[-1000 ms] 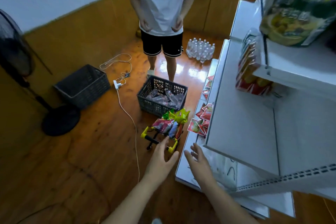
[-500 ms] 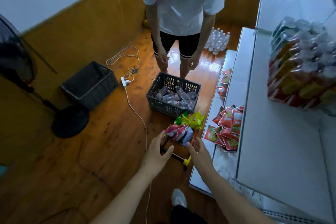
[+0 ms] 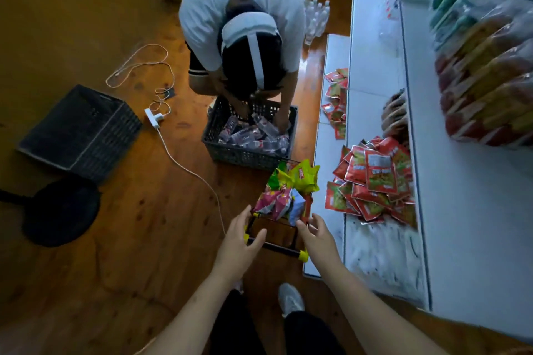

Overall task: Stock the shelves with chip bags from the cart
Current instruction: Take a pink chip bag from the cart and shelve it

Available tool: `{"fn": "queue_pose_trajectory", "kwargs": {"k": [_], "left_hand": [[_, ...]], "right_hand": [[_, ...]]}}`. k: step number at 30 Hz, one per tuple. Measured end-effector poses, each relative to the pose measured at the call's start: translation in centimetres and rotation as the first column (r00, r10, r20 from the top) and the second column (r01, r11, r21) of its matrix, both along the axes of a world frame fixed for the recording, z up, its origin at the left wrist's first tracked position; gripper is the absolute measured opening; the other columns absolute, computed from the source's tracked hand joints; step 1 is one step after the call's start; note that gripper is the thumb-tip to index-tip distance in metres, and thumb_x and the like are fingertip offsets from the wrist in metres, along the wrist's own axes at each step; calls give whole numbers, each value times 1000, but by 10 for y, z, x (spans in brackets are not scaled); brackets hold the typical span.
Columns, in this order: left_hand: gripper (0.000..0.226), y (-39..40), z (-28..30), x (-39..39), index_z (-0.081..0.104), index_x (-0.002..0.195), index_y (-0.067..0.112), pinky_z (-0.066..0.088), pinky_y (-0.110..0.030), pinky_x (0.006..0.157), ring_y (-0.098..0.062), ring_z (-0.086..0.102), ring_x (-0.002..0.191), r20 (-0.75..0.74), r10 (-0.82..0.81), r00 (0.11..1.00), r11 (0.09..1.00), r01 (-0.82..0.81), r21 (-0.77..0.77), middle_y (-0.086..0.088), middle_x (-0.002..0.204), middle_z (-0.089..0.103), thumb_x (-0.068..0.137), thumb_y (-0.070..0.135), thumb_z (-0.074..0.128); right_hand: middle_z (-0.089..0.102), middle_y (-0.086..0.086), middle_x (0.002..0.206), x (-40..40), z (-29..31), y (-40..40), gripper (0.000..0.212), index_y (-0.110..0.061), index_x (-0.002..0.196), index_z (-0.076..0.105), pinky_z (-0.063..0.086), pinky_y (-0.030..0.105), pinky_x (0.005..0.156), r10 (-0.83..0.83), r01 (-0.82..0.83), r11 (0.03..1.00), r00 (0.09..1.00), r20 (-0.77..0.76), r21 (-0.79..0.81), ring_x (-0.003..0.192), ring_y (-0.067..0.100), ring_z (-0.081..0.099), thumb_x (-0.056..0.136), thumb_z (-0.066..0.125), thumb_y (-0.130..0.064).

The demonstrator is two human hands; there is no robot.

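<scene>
A small cart (image 3: pixel 277 248) with a black handle bar and yellow corner pieces stands on the wooden floor beside the white shelf unit (image 3: pixel 461 210). It holds pink, blue, green and yellow chip bags (image 3: pixel 288 193). My left hand (image 3: pixel 240 242) hovers open at the cart's left handle end, fingers spread. My right hand (image 3: pixel 315 235) is open at the right end, close to the bags. Neither hand holds anything. A heap of red snack packets (image 3: pixel 372 179) lies on the low shelf.
A person in a white shirt (image 3: pixel 242 17) bends over a dark crate of water bottles (image 3: pixel 251 135) just beyond the cart. An empty black crate (image 3: pixel 80 130), a fan base (image 3: pixel 60 210), a white power cable (image 3: pixel 184 164) and a bottle pack (image 3: pixel 315 19) occupy the floor.
My view has tilted down and come closer to the cart. Both hands reached forward to the cart's handle. The other person bent down and put both hands into the bottle crate.
</scene>
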State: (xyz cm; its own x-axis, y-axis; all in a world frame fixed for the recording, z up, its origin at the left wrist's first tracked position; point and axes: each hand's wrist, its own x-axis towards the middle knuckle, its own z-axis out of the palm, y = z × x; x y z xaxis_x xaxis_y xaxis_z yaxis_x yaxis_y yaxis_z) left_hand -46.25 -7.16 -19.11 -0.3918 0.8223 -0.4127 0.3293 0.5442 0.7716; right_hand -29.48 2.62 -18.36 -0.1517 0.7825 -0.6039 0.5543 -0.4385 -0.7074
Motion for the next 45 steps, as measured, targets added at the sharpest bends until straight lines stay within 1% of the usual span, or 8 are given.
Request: {"fn": "queue_pose_trajectory", "kwargs": {"k": [11,18,22,29,34,37,41,45], "left_hand": [[71,-7,-107,-59,21,152,41,32,-19,107,8,30,133,97,-109,989,991,116,-69,23,146,32,92,50,58],[71,-10,-204,-62,19,151,43,29,-14,100,17,26,123,130,-140,981,982,155,-112,35,135,25,93,46,59],[71,4,-253,-66,19,153,37,30,-19,106,12,26,129,141,-166,976,979,181,-97,28,144,27,94,43,58],[73,57,-309,-65,15,154,38,31,-32,116,-2,24,144,27,-208,978,978,209,-13,14,157,25,93,49,55],[76,102,-325,-59,18,154,32,33,-21,105,10,26,129,-10,-215,977,974,215,66,12,150,32,92,44,61],[84,126,-340,-56,18,154,27,34,-27,110,-2,31,136,-39,-241,970,970,242,28,6,152,33,88,41,68],[81,149,-353,-50,31,150,23,45,-43,104,-19,48,126,-171,-287,942,958,286,-30,-2,134,48,83,44,71],[63,158,-342,-44,52,138,20,52,-29,89,-16,55,106,-124,-191,974,979,198,45,1,112,49,82,42,73]], "right_hand": [[43,-2,149,-61,-114,-1,66,-25,148,30,39,42,109,-95,101,993,991,97,-58,135,18,42,92,56,-47],[42,-5,148,-70,-200,9,63,-24,148,31,37,33,109,-115,118,992,990,78,-37,134,11,41,93,57,-41],[42,-6,148,-67,-236,25,63,-23,148,31,38,32,108,-88,89,996,990,106,-9,135,11,41,94,56,-41],[48,-18,119,-69,-283,49,49,-28,139,42,35,22,92,-110,103,993,986,121,64,114,0,44,94,59,-37],[47,-15,128,-74,-308,58,58,-26,145,35,36,23,95,-134,128,990,986,101,64,118,1,42,93,59,-38],[40,-3,149,-76,-323,65,70,-25,150,26,36,26,99,-193,191,981,977,89,37,134,14,41,91,61,-39],[40,2,150,-81,-334,71,78,-26,151,23,45,30,100,-237,237,972,972,11,-4,135,20,43,88,66,-40],[48,-4,136,-79,-332,71,59,-30,139,46,45,37,104,-244,244,969,970,-18,43,126,13,46,86,64,-47]]}}
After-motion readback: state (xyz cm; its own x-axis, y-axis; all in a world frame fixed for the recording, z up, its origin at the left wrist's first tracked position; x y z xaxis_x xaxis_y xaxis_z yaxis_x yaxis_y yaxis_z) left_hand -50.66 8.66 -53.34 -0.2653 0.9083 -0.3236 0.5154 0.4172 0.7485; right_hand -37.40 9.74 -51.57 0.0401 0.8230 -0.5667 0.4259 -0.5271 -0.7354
